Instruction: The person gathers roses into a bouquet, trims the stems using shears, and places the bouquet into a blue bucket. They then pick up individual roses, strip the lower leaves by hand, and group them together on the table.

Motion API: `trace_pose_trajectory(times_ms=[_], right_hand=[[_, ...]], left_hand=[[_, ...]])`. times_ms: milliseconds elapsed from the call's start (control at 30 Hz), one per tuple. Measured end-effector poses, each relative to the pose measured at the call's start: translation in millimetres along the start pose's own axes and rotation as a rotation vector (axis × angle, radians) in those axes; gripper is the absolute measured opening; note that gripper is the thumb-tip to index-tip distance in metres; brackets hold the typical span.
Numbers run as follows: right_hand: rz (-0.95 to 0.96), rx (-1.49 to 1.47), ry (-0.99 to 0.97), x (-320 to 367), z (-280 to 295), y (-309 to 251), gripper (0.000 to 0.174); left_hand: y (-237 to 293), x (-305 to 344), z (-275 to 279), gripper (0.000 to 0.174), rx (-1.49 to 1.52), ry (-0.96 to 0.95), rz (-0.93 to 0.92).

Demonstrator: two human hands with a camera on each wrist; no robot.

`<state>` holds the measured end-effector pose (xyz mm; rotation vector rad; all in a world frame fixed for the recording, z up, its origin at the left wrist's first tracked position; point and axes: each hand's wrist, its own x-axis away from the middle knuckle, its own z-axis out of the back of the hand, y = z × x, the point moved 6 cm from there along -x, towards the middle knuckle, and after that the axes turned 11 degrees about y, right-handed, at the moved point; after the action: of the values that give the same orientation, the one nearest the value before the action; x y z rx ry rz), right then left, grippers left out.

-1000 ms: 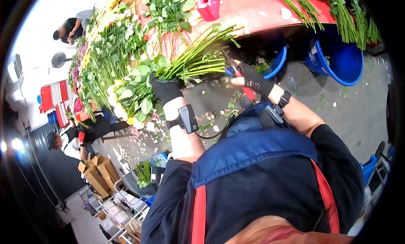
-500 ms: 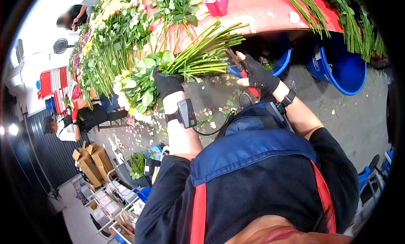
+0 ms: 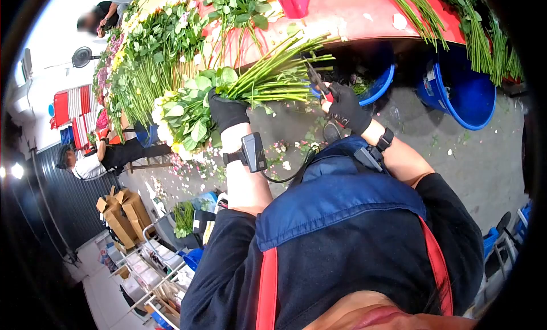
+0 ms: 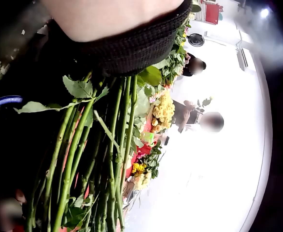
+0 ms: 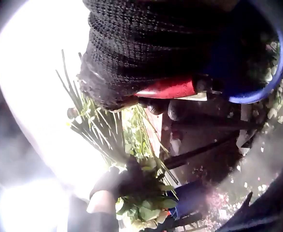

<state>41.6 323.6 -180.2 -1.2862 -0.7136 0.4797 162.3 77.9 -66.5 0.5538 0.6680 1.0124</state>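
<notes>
In the head view my left hand (image 3: 228, 110), in a black glove, grips a bunch of cut flowers (image 3: 279, 73) just below the leaves. Their long green stems fan out to the right, and pale flower heads (image 3: 165, 125) hang at the left. My gloved right hand (image 3: 348, 109) holds pruning shears (image 3: 315, 78), whose dark blades point up beside the stem ends. In the right wrist view a red handle (image 5: 168, 89) shows under that hand. The left wrist view has the bare lower stems (image 4: 66, 169) running down from the glove, with a few leaves on them.
A red table (image 3: 347, 13) carries piles of flowers (image 3: 154, 73) and a pink container (image 3: 295, 2). Blue buckets (image 3: 464, 99) stand by its edge. Petals litter the floor (image 3: 273, 133). Another person (image 3: 91, 162) works at the left, near cardboard boxes (image 3: 122, 216).
The fingers of my right hand have drawn in round the shears' handles, and the blades tilt more upright. My left hand keeps its grip on the bunch. The view has shifted slightly.
</notes>
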Motion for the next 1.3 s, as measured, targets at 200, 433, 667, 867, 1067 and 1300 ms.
trace_pose_trajectory(times_ms=[200,433,667,867,1067,1300], right_hand=[[0.234,-0.097,0.054,1,6,22,0.075],[0.276,-0.080,-0.003,-15,6,-30,0.089],[0.314,0.071,-0.047,-14,7,-14,0.090],[0.444,-0.003,0.083,-22,10,-27,0.062],[0.334,-0.028,0.158,-14,10,-25,0.028],[0.409,-0.005,0.106,-12,-3,6,0.074]], left_hand=[[-36,-16,-7,0.024,0.194,0.005,-0.028],[-28,-3,-5,0.020,-0.151,-0.064,-0.028],[-36,-6,-3,0.033,-0.112,-0.062,0.026],[-16,3,2,0.023,-0.273,-0.092,0.014],[-70,-19,-15,0.028,-0.159,-0.142,-0.241],[-55,-15,-8,0.022,-0.105,-0.060,-0.077]])
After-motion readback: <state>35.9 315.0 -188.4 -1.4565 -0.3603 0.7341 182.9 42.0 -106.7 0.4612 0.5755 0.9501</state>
